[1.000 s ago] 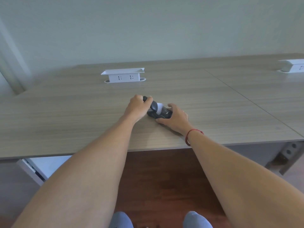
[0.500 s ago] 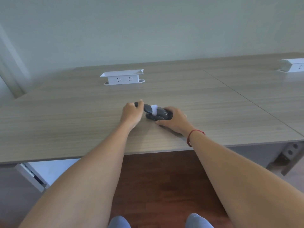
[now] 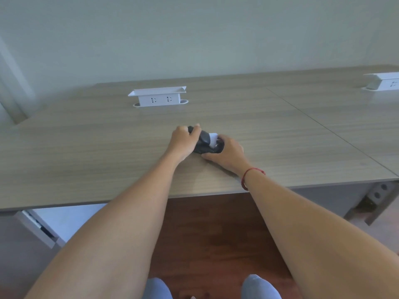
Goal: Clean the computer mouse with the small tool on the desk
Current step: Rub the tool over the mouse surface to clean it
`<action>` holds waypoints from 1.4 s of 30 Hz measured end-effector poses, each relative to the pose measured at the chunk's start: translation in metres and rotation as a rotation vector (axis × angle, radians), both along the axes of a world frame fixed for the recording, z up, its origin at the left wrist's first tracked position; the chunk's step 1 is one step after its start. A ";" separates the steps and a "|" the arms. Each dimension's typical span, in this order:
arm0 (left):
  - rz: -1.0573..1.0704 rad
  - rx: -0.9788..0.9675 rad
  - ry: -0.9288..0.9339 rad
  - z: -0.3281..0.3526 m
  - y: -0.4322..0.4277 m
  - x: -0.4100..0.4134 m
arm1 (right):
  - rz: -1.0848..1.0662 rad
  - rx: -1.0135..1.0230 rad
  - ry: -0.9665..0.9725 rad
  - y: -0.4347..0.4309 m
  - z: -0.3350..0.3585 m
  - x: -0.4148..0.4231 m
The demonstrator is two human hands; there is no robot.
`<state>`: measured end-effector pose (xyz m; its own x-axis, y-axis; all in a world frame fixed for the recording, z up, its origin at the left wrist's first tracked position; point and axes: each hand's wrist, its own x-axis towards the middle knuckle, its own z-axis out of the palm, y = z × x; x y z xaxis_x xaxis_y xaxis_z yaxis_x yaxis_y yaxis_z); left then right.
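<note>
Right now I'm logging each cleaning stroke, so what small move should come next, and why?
Probably another short stroke of the tool across the mouse. The left hand grips the tool with its white tip on the mouse's top, while the right hand steadies the mouse on the desk.

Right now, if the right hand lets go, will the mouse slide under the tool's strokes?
Probably yes: the mouse looks small and light on a smooth desk. The right hand braces it while the left hand works the tool. Its rounded, glossy shell may be slippery.
</note>
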<state>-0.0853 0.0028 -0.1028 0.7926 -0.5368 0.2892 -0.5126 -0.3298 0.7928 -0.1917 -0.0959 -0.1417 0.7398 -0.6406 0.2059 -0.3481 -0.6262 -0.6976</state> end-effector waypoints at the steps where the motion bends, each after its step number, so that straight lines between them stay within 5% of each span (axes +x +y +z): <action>1: 0.033 0.000 0.006 -0.002 0.006 0.005 | -0.004 0.019 -0.003 0.000 0.001 0.000; 19: 0.037 -0.002 -0.037 0.003 0.004 0.011 | -0.038 0.134 -0.070 0.002 0.003 -0.002; 26: -0.110 -0.063 0.022 0.009 -0.004 -0.008 | -0.035 0.156 -0.058 0.001 0.001 0.001; 31: 0.027 -0.038 0.020 0.001 0.002 0.001 | -0.027 0.131 -0.049 -0.001 0.000 0.000; 35: 0.157 -0.135 0.113 -0.003 0.016 0.017 | 0.013 0.067 -0.045 -0.002 0.002 -0.001; 42: 0.035 -0.142 0.233 -0.009 0.006 0.004 | 0.081 0.025 -0.019 -0.002 0.006 -0.005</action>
<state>-0.0812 0.0087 -0.1116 0.8641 -0.4749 0.1668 -0.3008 -0.2216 0.9276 -0.1965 -0.0979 -0.1360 0.7854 -0.5840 0.2050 -0.2836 -0.6339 -0.7195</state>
